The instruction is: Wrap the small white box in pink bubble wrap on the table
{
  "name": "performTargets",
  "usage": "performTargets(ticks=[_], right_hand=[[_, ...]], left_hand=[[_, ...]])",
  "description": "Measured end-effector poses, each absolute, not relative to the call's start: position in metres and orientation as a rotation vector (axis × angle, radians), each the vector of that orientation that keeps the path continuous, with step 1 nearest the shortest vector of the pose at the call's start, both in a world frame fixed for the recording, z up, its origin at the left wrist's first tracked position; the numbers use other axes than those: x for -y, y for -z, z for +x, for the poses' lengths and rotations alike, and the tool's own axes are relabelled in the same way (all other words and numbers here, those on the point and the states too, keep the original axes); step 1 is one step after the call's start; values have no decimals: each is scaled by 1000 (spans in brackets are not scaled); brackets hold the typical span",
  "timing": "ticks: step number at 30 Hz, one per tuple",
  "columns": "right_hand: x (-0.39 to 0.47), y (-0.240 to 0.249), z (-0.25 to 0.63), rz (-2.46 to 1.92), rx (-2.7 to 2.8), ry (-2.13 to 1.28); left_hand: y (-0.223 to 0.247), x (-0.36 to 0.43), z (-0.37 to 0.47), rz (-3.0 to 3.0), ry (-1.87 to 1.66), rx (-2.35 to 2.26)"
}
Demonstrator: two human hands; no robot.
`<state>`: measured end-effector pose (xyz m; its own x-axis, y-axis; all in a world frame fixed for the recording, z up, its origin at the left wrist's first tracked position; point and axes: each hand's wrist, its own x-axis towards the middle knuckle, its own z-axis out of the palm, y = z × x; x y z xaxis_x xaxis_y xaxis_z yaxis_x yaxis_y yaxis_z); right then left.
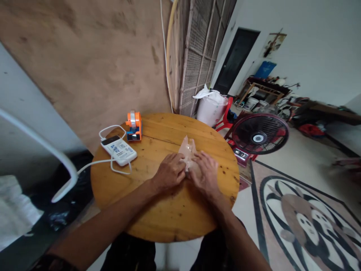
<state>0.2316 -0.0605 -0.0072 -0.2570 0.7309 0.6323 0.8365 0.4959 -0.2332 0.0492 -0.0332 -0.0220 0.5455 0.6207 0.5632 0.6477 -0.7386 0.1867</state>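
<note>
A pale, see-through sheet (pixel 187 148), crumpled like a thin plastic bag, lies on the round wooden table (pixel 158 222) with its pointed ends away from me. My left hand (pixel 169 171) has its fingers curled in at the sheet's left edge. From the right, my right hand (pixel 204 171) rests over the sheet with its fingers stretched out, a little blurred. Part of the sheet is hidden beneath both hands, so its full shape does not show.
An orange tape dispenser (pixel 134 124) stands at the table's back left. Near it lies a white power bank (pixel 122 152) with a looped white cable. Beyond the right edge are a dark fan (pixel 258 137) and a white sack (pixel 211 109). A wooden board (pixel 93 56) rises behind the table.
</note>
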Motion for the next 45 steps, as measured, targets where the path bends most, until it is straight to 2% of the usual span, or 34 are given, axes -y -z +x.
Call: performTargets(ticks=[3,6,9,12,16,20,23,30,45], right_hand=[[73,-6,248,-1466,1776,58],[86,-5,260,-1636,1564,-279],[93,7,262,-1753,1485,-570],[89,16,256,-1750,1501,-704],[74,10,251,-1743,1550,-719],[59,1,251,-1908,1570,-615],[54,5,252,-1975,1542,-660],[53,19,253,-1880,1478,-719],[47,1,215,-1629,1331,-901]], left_hand=[[25,31,47,-2745,991,1038],[25,31,46,-2738,1048,1020],[26,32,46,-2741,1085,1014],[28,32,46,-2744,1101,1007],[30,31,45,-2741,1149,989],[30,29,44,-2748,1165,980],[31,29,43,-2760,1159,970],[32,30,43,-2775,1187,943],[38,23,44,-2832,1168,820]])
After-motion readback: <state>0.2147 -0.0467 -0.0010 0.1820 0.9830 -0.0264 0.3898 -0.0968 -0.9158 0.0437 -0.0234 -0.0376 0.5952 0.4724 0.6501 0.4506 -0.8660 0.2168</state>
